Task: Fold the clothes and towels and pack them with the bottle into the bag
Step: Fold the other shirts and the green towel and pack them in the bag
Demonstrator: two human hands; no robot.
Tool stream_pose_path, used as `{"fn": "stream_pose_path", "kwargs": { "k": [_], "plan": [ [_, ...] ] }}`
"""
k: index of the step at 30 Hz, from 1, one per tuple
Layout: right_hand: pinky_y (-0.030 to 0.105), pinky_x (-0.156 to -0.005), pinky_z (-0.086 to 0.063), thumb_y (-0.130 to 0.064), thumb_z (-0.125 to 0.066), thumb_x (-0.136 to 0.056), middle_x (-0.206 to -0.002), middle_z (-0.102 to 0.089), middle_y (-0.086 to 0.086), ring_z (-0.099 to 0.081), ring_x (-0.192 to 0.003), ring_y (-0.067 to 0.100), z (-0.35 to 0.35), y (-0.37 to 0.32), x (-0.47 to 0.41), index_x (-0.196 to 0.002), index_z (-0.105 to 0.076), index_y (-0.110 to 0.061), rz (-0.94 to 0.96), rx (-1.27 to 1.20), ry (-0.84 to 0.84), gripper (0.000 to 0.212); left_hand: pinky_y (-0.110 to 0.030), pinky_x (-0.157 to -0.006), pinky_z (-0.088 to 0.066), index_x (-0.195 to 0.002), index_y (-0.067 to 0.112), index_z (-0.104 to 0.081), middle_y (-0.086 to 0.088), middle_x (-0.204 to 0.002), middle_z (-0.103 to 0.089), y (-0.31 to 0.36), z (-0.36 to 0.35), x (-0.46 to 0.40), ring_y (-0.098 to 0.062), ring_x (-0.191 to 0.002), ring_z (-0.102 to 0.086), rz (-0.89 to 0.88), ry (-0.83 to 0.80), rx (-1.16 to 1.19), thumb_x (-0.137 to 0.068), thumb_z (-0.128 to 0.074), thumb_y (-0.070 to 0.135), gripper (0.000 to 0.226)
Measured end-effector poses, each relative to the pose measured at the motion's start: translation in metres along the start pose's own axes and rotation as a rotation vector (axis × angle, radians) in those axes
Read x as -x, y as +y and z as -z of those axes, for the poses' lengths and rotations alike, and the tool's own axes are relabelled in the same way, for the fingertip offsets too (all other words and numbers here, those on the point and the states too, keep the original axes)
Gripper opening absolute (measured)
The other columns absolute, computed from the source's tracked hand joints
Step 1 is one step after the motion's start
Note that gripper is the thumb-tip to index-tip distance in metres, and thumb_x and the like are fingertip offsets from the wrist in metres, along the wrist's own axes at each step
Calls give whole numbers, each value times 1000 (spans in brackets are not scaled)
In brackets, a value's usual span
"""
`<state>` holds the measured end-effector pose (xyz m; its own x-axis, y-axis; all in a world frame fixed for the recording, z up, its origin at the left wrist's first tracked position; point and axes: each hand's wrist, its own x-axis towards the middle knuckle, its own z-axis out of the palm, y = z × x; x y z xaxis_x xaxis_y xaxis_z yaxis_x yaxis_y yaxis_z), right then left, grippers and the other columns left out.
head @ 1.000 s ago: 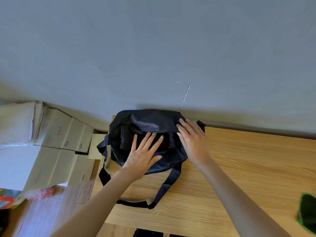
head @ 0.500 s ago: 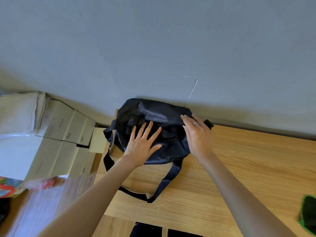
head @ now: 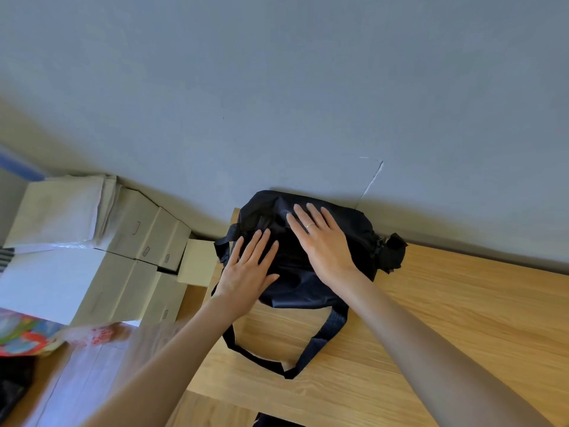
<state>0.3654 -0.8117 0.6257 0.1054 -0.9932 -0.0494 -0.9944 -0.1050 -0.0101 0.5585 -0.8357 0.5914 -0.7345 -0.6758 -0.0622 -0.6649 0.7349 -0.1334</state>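
Observation:
A dark navy bag [head: 357,226] lies at the far left corner of the wooden table [head: 446,318], against the grey wall. Its zip looks closed and its carry strap [head: 311,349] loops toward me over the tabletop. My left hand [head: 249,266] lies flat on the bag's near left side with straight fingers. My right hand [head: 320,238], with a ring on one finger, presses flat on the bag's top. No clothes, towels or bottle are visible.
Several cardboard boxes [head: 129,241] are stacked on the floor left of the table, one topped with pale folded cloth [head: 64,211]. A colourful item [head: 21,337] lies at the lower left. The grey wall [head: 277,87] stands right behind the bag.
The bag has slid toward the wall and left corner. My right hand moved from the bag's right end onto its top. The green item at the right edge is out of view.

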Motion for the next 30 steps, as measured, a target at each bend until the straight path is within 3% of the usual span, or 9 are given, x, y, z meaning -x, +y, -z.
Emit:
{"fn": "stream_pose_path", "kwargs": {
  "k": [3, 5, 10, 15, 16, 18, 21, 25, 30],
  "plan": [
    [45, -118, -13, -4, -66, -83, -157, -13, 14, -16, -143, 34, -1, -4, -19, -150, -5, -11, -25, 14, -115, 91, -49, -108, -25, -136, 14, -48, -17, -146, -39, 0, -6, -2, -29, -136, -36, -2, -29, -17, -85, -51, 49, 62],
    [45, -116, -19, -7, -61, -87, -156, -19, 14, -23, -141, 34, -2, -5, -25, -150, -5, -11, -51, 9, -112, 84, -47, -109, -24, -138, 16, -46, -16, -147, -37, 0, -9, -2, -28, -137, -35, 5, -35, -16, -87, -43, 50, 61],
    [40, -78, -56, 3, -80, -63, -115, -66, 19, -68, -96, 31, -9, 0, -28, -129, -53, -1, -82, -125, 163, 72, -46, -111, -21, -141, 19, -40, -14, -151, -32, -1, -15, -2, -28, -139, -30, -14, -23, -1, -89, -37, 52, 61],
    [20, -46, -42, 0, -83, -59, -72, -70, 5, -65, -58, 18, 0, 0, -30, -113, -66, -2, -137, -173, 337, 56, -46, -109, -30, -141, 19, -42, -13, -149, -35, -2, -24, 1, -29, -137, -34, -4, 4, 48, -88, -39, 51, 62],
    [21, -48, -45, -1, -83, -62, -75, -71, 5, -66, -61, 18, 0, 0, -31, -113, -66, -2, -134, -175, 334, 54, -46, -108, -31, -140, 19, -42, -13, -149, -35, -3, -24, 1, -29, -137, -35, -6, 13, 57, -88, -40, 51, 61],
    [29, -73, -54, 0, -78, -70, -102, -71, 11, -69, -88, 23, -7, -1, -28, -122, -60, -3, -78, -187, 322, 55, -47, -108, -33, -141, 19, -42, -13, -149, -36, -5, -24, 1, -31, -135, -37, -15, 25, 61, -88, -41, 50, 61],
    [42, -112, -32, 10, -54, -79, -141, -46, 17, -41, -133, 31, -15, -4, -11, -139, -42, -6, 130, -141, 295, 64, -51, -108, -30, -143, 21, -37, -12, -149, -36, -11, -20, 4, -34, -133, -39, -26, 33, 27, -88, -45, 48, 61],
    [43, -117, -21, 7, -40, -88, -151, -31, 14, -22, -143, 28, -22, -4, 19, -144, -33, -6, 446, -16, 171, 58, -55, -106, -31, -143, 21, -31, -16, -142, -43, -20, -13, 9, -31, -131, -43, 26, 37, -15, -84, -58, 45, 69],
    [40, -113, -25, -26, -64, -88, -150, -36, 5, -32, -139, 24, -42, 2, 20, -144, -36, -14, 354, -57, -63, 64, -46, -91, -42, -141, 15, -38, -10, -123, -57, -26, -6, 5, -25, -115, -54, 58, 82, 1, -77, -73, 35, 76]
  ]
}}
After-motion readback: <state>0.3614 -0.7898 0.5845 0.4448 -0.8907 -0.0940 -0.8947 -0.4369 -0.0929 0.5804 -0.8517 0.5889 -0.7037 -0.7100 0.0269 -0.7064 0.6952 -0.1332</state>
